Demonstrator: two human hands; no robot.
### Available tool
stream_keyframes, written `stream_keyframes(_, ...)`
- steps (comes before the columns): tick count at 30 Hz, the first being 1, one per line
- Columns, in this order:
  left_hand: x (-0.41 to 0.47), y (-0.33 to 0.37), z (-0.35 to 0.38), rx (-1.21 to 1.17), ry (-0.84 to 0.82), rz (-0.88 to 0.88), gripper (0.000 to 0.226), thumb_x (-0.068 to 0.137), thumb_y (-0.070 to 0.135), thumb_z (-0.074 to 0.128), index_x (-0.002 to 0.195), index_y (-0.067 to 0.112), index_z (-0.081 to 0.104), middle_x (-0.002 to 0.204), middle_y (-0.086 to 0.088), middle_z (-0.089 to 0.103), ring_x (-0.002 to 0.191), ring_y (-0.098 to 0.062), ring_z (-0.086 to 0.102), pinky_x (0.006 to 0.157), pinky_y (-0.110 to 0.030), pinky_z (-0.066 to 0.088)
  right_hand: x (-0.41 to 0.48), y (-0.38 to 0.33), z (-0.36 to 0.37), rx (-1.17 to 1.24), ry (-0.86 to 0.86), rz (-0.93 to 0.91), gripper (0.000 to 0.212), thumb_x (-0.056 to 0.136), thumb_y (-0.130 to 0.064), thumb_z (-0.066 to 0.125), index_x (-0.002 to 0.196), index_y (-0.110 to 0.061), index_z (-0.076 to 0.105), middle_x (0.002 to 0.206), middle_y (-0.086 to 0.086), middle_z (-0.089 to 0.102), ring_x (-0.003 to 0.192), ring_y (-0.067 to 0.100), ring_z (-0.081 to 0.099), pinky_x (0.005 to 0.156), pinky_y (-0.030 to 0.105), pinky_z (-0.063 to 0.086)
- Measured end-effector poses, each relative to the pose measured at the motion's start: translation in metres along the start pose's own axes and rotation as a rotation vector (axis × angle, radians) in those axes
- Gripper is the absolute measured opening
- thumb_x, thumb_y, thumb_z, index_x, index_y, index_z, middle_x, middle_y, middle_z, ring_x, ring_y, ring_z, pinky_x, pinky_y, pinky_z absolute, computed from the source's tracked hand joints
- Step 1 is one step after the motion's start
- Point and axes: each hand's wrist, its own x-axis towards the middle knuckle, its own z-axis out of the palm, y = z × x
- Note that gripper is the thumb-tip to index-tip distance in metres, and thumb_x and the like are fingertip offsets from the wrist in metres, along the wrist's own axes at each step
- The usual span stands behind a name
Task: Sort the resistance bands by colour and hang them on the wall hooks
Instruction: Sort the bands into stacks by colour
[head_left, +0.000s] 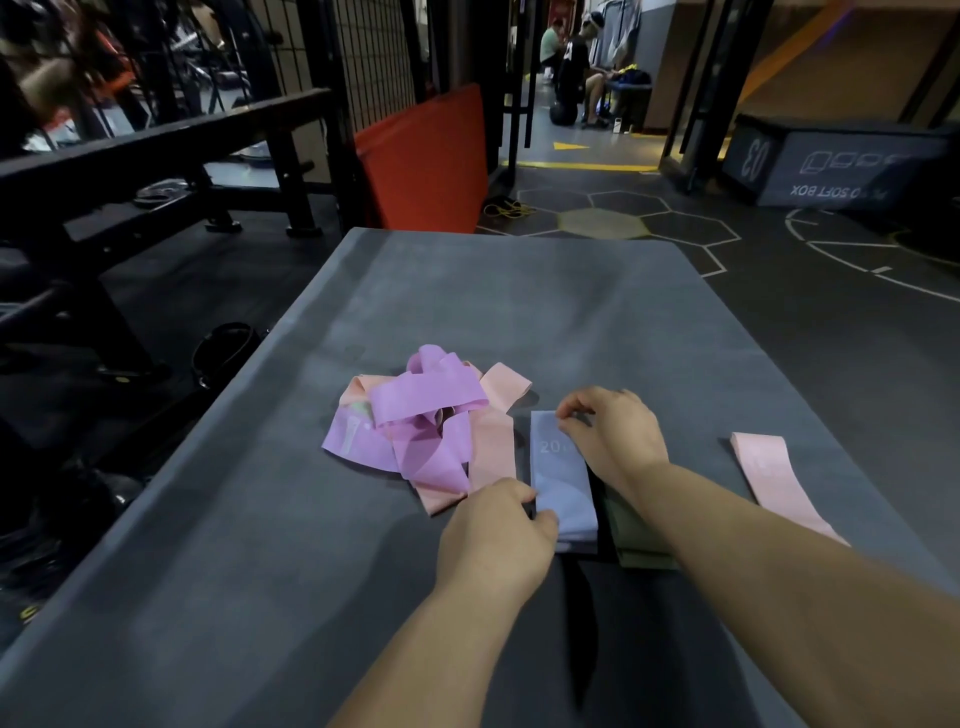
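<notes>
Left hand (493, 535) pinches near end of blue band (563, 483), right hand (615, 439) pinches far end; I see band flat on table (519, 301), purple-pink pile (423, 423) just beside.

Dim indoor light, soft throughout, with wide-angle bending at the edges.

Lilac bands (426, 395), peach-pink bands (774, 478), pale-blue band (563, 483), olive band (636, 535).

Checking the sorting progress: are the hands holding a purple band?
No: the left hand and right hand both pinch the pale blue band, while the purple bands lie in the pile beside it.
</notes>
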Motion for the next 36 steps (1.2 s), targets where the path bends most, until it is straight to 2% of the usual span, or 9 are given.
stream_keyframes(6, 0.001, -0.005, 0.003, 0.024, -0.026, -0.017, 0.029, 0.088, 0.036, 0.054, 0.116, 0.030, 0.059, 0.118, 0.006, 0.063, 0.106, -0.017, 0.059, 0.088, -0.029, 0.049, 0.002, 0.005, 0.005, -0.065, -0.045, 0.030, 0.009, 0.090, -0.034, 0.058, 0.094, -0.033, 0.065, 0.095, -0.012, 0.068, 0.098, 0.017, 0.058, 0.091, 0.034, 0.040)
stream_keyframes(12, 0.001, -0.006, 0.007, 0.151, -0.043, 0.016, 0.024, 0.090, 0.040, 0.049, 0.112, 0.030, 0.049, 0.111, 0.006, 0.058, 0.092, -0.018, 0.057, 0.070, -0.028, 0.042, 0.003, 0.002, 0.002, -0.212, -0.073, -0.018, 0.015, 0.094, -0.035, 0.049, 0.097, -0.035, 0.064, 0.094, -0.010, 0.067, 0.100, 0.018, 0.053, 0.080, 0.033, 0.024)
stream_keyframes(15, -0.001, -0.006, 0.006, 0.169, -0.022, 0.054, 0.018, 0.090, 0.040, 0.047, 0.105, 0.030, 0.047, 0.106, 0.004, 0.057, 0.087, -0.021, 0.056, 0.066, -0.029, 0.041, 0.004, -0.001, -0.004, -0.262, -0.140, -0.060, 0.021, 0.091, -0.044, 0.052, 0.107, -0.035, 0.063, 0.104, -0.009, 0.067, 0.109, 0.020, 0.053, 0.084, 0.033, 0.027)
stream_keyframes(20, -0.003, -0.004, 0.004, 0.161, -0.027, 0.090, 0.037, 0.091, 0.037, 0.043, 0.127, 0.042, 0.040, 0.118, 0.005, 0.055, 0.097, -0.022, 0.054, 0.072, -0.027, 0.038, 0.000, -0.008, -0.021, -0.448, -0.330, -0.150, 0.046, 0.088, -0.057, 0.049, 0.127, -0.032, 0.051, 0.122, -0.004, 0.060, 0.116, 0.021, 0.052, 0.097, 0.037, 0.032)
stream_keyframes(22, -0.003, -0.003, 0.004, 0.153, -0.025, 0.101, 0.036, 0.092, 0.037, 0.042, 0.127, 0.043, 0.045, 0.118, 0.006, 0.057, 0.102, -0.020, 0.056, 0.074, -0.026, 0.040, -0.004, -0.007, -0.023, -0.493, -0.369, -0.189, 0.049, 0.090, -0.057, 0.045, 0.132, -0.032, 0.044, 0.127, -0.004, 0.057, 0.118, 0.021, 0.051, 0.098, 0.038, 0.031)
stream_keyframes(25, -0.004, -0.003, 0.004, 0.147, -0.009, 0.110, 0.033, 0.093, 0.039, 0.040, 0.124, 0.041, 0.051, 0.116, 0.007, 0.061, 0.103, -0.019, 0.056, 0.076, -0.025, 0.040, -0.006, -0.005, -0.022, -0.556, -0.404, -0.251, 0.055, 0.095, -0.055, 0.034, 0.145, -0.035, 0.027, 0.143, -0.006, 0.045, 0.131, 0.019, 0.041, 0.103, 0.041, 0.027)
stream_keyframes(28, -0.004, -0.003, 0.006, 0.159, 0.009, 0.124, 0.033, 0.093, 0.040, 0.040, 0.124, 0.040, 0.050, 0.116, 0.006, 0.060, 0.103, -0.021, 0.057, 0.078, -0.027, 0.042, -0.008, -0.003, -0.019, -0.636, -0.453, -0.307, 0.064, 0.095, -0.061, 0.025, 0.151, -0.032, 0.016, 0.157, -0.009, 0.023, 0.145, 0.014, 0.019, 0.110, 0.045, 0.020)
stream_keyframes(32, -0.002, -0.005, 0.008, 0.195, 0.009, 0.133, 0.038, 0.090, 0.044, 0.045, 0.128, 0.043, 0.044, 0.114, 0.007, 0.058, 0.103, -0.020, 0.057, 0.076, -0.027, 0.042, -0.012, 0.003, -0.014, -0.644, -0.520, -0.313, 0.073, 0.093, -0.067, 0.016, 0.153, -0.029, 0.000, 0.162, -0.006, 0.001, 0.148, 0.014, 0.000, 0.117, 0.046, 0.012)
stream_keyframes(36, 0.001, -0.009, 0.009, 0.186, -0.005, 0.142, 0.043, 0.089, 0.046, 0.049, 0.131, 0.044, 0.041, 0.114, 0.007, 0.059, 0.103, -0.018, 0.057, 0.079, -0.027, 0.044, -0.020, 0.007, -0.011, -0.532, -0.508, -0.303, 0.102, 0.062, -0.078, -0.017, 0.152, -0.030, -0.007, 0.161, -0.007, -0.006, 0.148, 0.013, -0.008, 0.119, 0.043, 0.001)
